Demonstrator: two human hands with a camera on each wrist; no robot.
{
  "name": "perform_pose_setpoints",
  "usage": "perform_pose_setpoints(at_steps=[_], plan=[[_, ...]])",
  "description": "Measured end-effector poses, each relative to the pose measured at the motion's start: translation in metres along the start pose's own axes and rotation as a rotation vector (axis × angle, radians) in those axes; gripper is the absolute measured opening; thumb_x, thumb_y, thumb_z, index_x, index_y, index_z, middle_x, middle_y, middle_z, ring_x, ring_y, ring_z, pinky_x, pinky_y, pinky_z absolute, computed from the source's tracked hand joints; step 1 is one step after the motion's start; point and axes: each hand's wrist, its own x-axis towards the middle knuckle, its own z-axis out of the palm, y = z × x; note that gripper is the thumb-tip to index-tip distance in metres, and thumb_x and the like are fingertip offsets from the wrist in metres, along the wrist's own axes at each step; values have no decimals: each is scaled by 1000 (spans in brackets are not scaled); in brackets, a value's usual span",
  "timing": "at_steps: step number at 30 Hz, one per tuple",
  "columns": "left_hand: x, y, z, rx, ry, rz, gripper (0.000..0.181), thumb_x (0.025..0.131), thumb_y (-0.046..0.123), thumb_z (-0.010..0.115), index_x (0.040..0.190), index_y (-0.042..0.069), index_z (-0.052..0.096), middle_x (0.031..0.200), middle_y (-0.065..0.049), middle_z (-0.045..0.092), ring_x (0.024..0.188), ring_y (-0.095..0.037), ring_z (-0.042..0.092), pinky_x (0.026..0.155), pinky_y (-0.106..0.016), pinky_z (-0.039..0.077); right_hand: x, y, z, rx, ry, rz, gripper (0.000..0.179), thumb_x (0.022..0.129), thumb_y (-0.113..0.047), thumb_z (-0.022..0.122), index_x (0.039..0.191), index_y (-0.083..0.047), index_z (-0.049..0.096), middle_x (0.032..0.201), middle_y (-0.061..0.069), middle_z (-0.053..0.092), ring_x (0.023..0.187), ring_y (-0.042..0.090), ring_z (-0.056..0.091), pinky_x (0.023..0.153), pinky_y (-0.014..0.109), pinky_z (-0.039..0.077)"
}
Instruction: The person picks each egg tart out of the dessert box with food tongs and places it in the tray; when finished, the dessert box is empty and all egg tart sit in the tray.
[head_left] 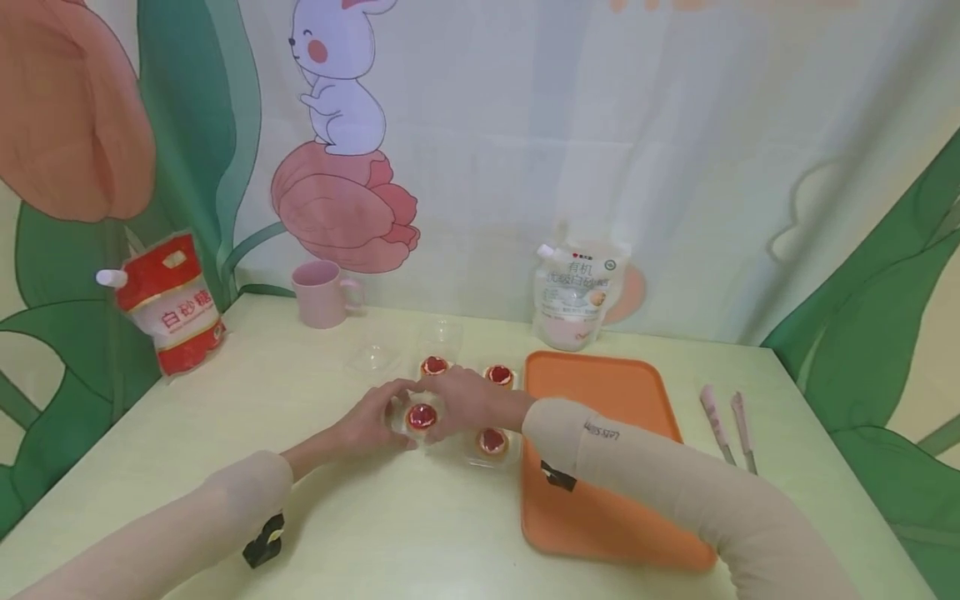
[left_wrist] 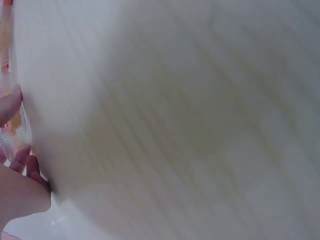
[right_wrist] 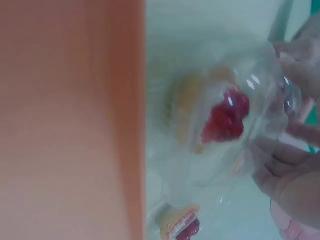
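Both hands are around a clear plastic box holding a small tart (head_left: 422, 417) with a red topping and white rim. On the left side, my left hand (head_left: 375, 419) grips the box with curved fingers; part of it shows at the edge of the left wrist view. From the right, my right hand (head_left: 467, 398) holds the same box, its palm covering part of it. Similar boxed tarts sit close by: one behind (head_left: 434, 366), one at the back right (head_left: 498, 376) and one at the front right (head_left: 492, 442). In the right wrist view, a tart's red topping (right_wrist: 227, 120) shows through clear plastic.
An orange tray (head_left: 600, 533) lies under the right forearm. Clear plastic pieces (head_left: 375, 357) stand behind the hands. Farther back are a pink mug (head_left: 321, 296), a red sugar bag (head_left: 176, 304) and a white pouch (head_left: 576, 296). Two pink-handled utensils (head_left: 716, 417) lie at right.
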Motion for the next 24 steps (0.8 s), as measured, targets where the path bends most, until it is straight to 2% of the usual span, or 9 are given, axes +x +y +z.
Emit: perform_pose_setpoints(at_steps=[5, 8, 11, 14, 17, 20, 24], plan=[[0, 0, -1, 7, 0, -17, 74, 71, 11, 89, 134, 5, 51, 112, -13, 60, 97, -26, 51, 86, -37, 41, -1, -6, 3, -18, -18, -3, 94, 76, -33, 88, 154, -30, 36, 117, -4, 68, 82, 12, 60, 72, 20, 51], [0, 0, -1, -2, -1, -28, 73, 72, 11, 89, 134, 6, 51, 113, -13, 60, 97, -26, 51, 87, -37, 41, 0, -8, 3, -11, -24, 16, 92, 77, -31, 87, 154, -31, 36, 112, -5, 68, 78, 12, 59, 64, 20, 49], [0, -1, -1, -2, -6, -35, 73, 72, 11, 89, 135, 6, 51, 113, -12, 60, 98, -25, 51, 87, -37, 41, 1, -7, 2, -13, -40, 23, 86, 81, -30, 84, 153, -30, 38, 118, -4, 68, 78, 13, 59, 62, 21, 48], [0, -2, 0, -3, -5, -32, 74, 72, 11, 89, 135, 5, 51, 113, -12, 60, 97, -25, 50, 86, -36, 40, 2, -4, 1, -27, -44, 12, 81, 83, -32, 82, 152, -27, 41, 125, -3, 66, 82, 14, 59, 67, 23, 49], [0, -3, 0, -9, -2, -28, 75, 71, 11, 89, 135, 5, 51, 113, -12, 59, 98, -25, 50, 86, -36, 40, 3, -1, -1, -18, -49, -2, 78, 83, -33, 81, 151, -25, 43, 134, -3, 63, 96, 16, 59, 84, 30, 52], [0, -4, 0, -27, -7, -19, 76, 71, 9, 89, 137, 4, 50, 115, -14, 60, 100, -26, 51, 89, -38, 42, 5, 4, -2, 16, -59, -17, 78, 83, -35, 82, 150, -23, 45, 142, -3, 58, 114, 18, 57, 101, 38, 49], [0, -4, 1, -48, -19, 7, 77, 70, 8, 89, 137, 2, 50, 117, -16, 60, 104, -28, 53, 92, -41, 44, 8, 10, -3, 74, -77, -24, 80, 81, -36, 84, 149, -22, 46, 143, -1, 58, 127, 20, 57, 106, 41, 48]])
